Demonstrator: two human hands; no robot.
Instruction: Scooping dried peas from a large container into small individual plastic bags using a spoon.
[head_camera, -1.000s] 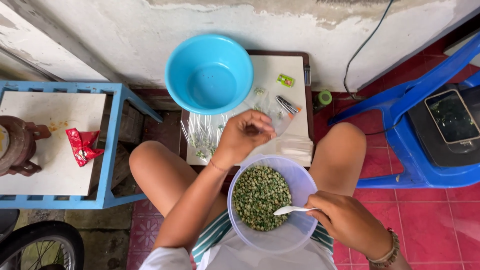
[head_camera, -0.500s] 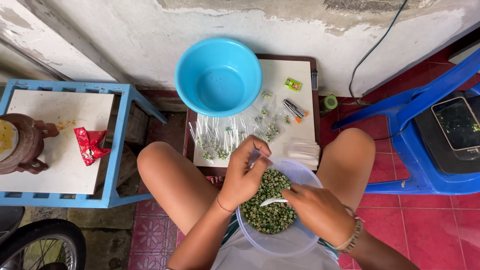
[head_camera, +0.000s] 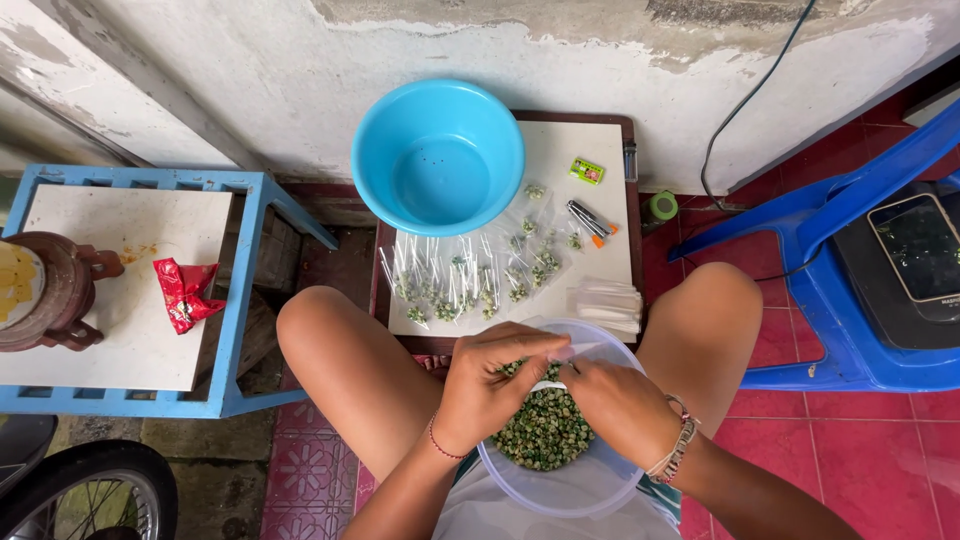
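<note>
A clear plastic bowl (head_camera: 590, 490) of green peas (head_camera: 545, 435) rests in my lap. My left hand (head_camera: 492, 385) is over the bowl and pinches a small clear plastic bag (head_camera: 575, 352) by its mouth. Beside it, my right hand (head_camera: 620, 405) holds a white plastic spoon (head_camera: 548, 386) at the bag's opening. The two hands touch above the peas. On the white board (head_camera: 600, 230) in front of my knees lie several small clear bags holding peas (head_camera: 470, 280).
An empty light-blue basin (head_camera: 437, 156) sits at the board's far left. A stack of empty bags (head_camera: 605, 302), lighters (head_camera: 592, 220) and a small green packet (head_camera: 587, 171) lie on the board. Left stands a blue table (head_camera: 130, 300) with a red wrapper (head_camera: 183, 295); right, a blue chair (head_camera: 830, 270) with a phone (head_camera: 920, 250).
My left hand came back from the board to the bowl holding a small bag. My right hand lifted the spoon out of the peas up to the bag's mouth.
</note>
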